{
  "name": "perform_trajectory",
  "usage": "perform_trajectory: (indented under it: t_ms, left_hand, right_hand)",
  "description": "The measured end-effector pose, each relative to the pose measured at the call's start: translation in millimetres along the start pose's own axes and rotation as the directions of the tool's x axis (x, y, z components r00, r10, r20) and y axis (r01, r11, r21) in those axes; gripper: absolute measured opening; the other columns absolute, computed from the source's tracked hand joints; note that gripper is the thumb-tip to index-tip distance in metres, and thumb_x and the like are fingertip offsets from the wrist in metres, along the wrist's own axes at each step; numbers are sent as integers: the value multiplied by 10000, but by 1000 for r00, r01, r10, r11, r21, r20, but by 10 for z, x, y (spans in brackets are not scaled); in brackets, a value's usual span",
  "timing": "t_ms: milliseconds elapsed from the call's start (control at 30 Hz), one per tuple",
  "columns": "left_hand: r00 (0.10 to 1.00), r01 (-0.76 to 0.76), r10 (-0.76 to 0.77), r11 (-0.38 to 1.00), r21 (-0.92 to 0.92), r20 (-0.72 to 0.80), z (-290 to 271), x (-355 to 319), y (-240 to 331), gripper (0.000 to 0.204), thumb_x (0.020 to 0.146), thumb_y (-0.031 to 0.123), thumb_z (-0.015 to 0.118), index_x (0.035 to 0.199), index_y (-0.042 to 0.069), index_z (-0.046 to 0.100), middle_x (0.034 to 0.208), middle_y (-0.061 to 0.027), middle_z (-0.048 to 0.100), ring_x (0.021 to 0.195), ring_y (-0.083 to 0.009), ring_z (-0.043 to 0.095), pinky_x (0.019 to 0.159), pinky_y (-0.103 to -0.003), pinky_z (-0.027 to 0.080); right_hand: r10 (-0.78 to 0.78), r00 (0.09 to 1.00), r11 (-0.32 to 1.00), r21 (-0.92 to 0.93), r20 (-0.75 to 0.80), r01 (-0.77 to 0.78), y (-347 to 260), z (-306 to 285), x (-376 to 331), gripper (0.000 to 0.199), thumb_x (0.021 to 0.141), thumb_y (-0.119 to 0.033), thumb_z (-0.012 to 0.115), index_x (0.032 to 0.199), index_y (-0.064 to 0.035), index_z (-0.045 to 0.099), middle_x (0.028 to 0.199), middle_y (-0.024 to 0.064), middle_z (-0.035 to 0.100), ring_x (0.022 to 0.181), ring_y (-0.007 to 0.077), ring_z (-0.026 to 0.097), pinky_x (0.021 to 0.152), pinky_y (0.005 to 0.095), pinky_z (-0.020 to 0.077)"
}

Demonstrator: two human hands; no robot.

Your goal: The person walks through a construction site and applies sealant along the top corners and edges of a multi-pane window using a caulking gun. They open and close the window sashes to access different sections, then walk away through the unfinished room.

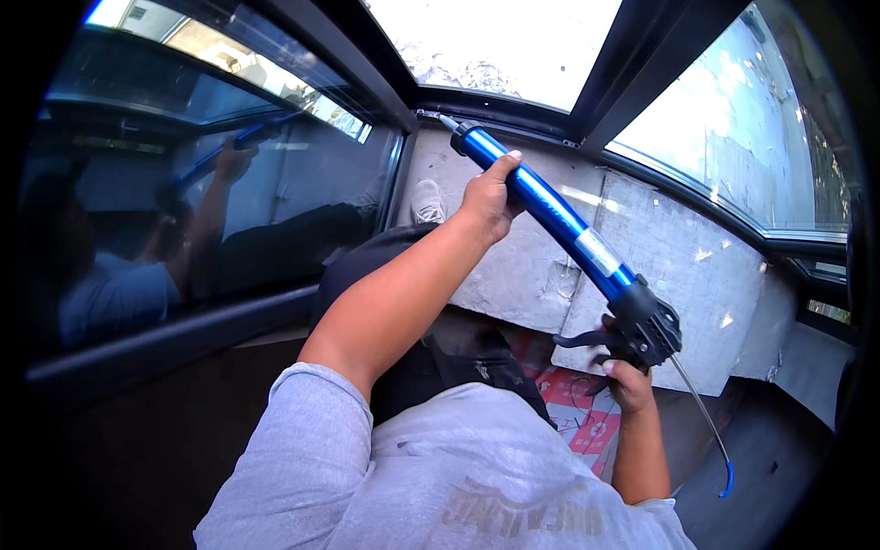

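Observation:
A long blue caulking gun (553,206) slants across the view from upper left to lower right. My left hand (492,199) is wrapped round its barrel near the front, thumb on top. At the rear, my right hand (629,383) grips the black handle beside the trigger (577,340); some of its fingers are hidden behind the handle. The pale nozzle (447,122) points at the bottom corner of the dark window frame (495,111), and I cannot tell whether it touches. A thin metal rod (701,403) with a blue hooked end sticks out behind the gun.
A dark glass panel (229,211) on the left reflects me and the gun. Grey slabs (513,275) lie below the window, with my shoe (427,202) on them. Red and white printed sheeting (576,414) lies near my right forearm. More framed glass (733,119) stands at the right.

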State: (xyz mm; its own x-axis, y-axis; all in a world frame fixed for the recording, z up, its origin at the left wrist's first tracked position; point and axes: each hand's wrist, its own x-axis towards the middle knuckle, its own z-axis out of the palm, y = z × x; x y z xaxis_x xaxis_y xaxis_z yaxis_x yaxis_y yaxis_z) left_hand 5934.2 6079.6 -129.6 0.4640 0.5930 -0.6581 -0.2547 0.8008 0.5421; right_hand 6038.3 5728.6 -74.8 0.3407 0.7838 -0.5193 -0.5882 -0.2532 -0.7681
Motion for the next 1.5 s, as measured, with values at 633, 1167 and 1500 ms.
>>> perform_trajectory:
  t_ms: [633,1167,1500]
  left_hand:
    - [950,-7,21,999,46,-311,-1214,2972,473,582,818,303,823,1240,30,529,1094,-133,589,995,-290,639,918,-485,568]
    - [946,-112,122,992,52,-301,-1759,3478,688,515,812,241,823,1179,-14,568,1043,-130,579,940,-280,627,922,-483,558]
    - [940,-102,107,994,31,-323,-1713,3532,711,507,802,231,818,1168,-11,565,1028,-127,580,936,-282,629,917,-491,560]
  right_hand:
    - [-89,991,989,129,97,76,1122,850,3146,586,734,-18,493,1318,34,522,1204,191,656,1204,372,652,1115,510,459]
    - [-54,996,994,98,66,48,1545,1132,3791,497,750,-4,486,1237,48,574,1122,171,689,1097,325,703,1031,465,523]
    - [-39,999,998,49,-6,39,1542,1154,3810,361,821,-54,542,1159,58,600,1031,160,693,964,278,718,887,423,584]
